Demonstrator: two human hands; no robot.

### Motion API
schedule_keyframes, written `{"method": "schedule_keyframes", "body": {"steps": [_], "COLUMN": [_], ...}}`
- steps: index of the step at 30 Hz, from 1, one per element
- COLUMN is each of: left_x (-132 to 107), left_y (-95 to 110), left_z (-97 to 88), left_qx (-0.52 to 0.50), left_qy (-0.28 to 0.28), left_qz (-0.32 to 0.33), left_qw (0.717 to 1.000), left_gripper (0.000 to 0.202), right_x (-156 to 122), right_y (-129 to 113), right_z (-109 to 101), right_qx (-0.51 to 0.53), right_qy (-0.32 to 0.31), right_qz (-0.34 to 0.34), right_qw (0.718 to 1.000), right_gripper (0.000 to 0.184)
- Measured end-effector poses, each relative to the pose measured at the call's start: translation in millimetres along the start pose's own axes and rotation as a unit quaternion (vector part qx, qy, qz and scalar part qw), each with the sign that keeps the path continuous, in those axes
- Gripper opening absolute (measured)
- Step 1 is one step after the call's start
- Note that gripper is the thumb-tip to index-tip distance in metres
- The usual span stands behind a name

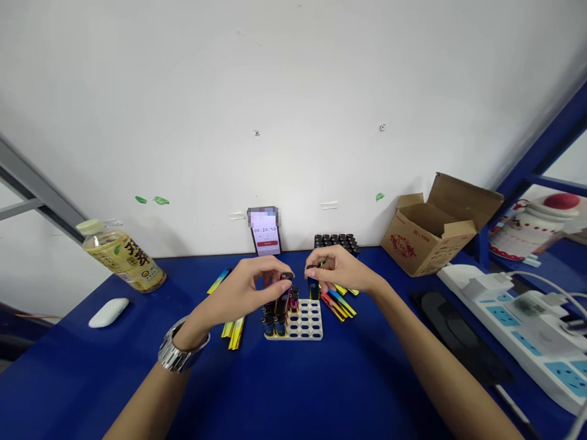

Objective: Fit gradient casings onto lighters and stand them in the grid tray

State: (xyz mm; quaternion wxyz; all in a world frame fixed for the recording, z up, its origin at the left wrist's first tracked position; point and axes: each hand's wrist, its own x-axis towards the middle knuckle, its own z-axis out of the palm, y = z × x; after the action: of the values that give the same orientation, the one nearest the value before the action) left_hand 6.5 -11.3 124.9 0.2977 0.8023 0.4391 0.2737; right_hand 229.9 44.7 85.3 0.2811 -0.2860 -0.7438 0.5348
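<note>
A cream rack with round holes (306, 322) lies on the blue table, several dark lighters (273, 320) standing in its left side. My left hand (250, 287), a metal watch on its wrist, pinches a dark lighter (285, 287) just above the rack. My right hand (340, 270) pinches another dark lighter (313, 285) over the rack's far edge. Both hands are closed around their lighters, fingertips nearly meeting.
Coloured strips (338, 303) lie right of the rack and yellow ones (233, 331) to its left. Behind stand a phone showing a timer (265, 232), a batch of black lighters (335, 242), an open carton (435, 226), a tea bottle (123, 255). A white earbud case (109, 311) and power strip (518, 324) lie nearby.
</note>
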Motion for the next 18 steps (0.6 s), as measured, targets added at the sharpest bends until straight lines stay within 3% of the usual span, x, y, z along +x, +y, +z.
{"method": "schedule_keyframes", "body": {"steps": [3, 12, 18], "left_x": [0, -1, 3], "left_y": [7, 13, 2], "left_z": [5.8, 16.6, 28.9], "left_qx": [0.041, 0.06, 0.2], "left_qy": [-0.036, -0.05, -0.086], "left_qz": [0.006, 0.001, 0.052], "left_qw": [0.998, 0.997, 0.975], "left_gripper": [0.023, 0.02, 0.018], "right_x": [1, 0, -2], "right_y": [4, 0, -4], "right_z": [-2, -5, -9], "right_qx": [-0.001, -0.003, -0.003], "right_qy": [0.003, 0.043, -0.001], "right_qz": [0.0, 0.004, 0.025], "right_qw": [1.0, 0.999, 1.0], "right_gripper": [0.027, 0.027, 0.031]}}
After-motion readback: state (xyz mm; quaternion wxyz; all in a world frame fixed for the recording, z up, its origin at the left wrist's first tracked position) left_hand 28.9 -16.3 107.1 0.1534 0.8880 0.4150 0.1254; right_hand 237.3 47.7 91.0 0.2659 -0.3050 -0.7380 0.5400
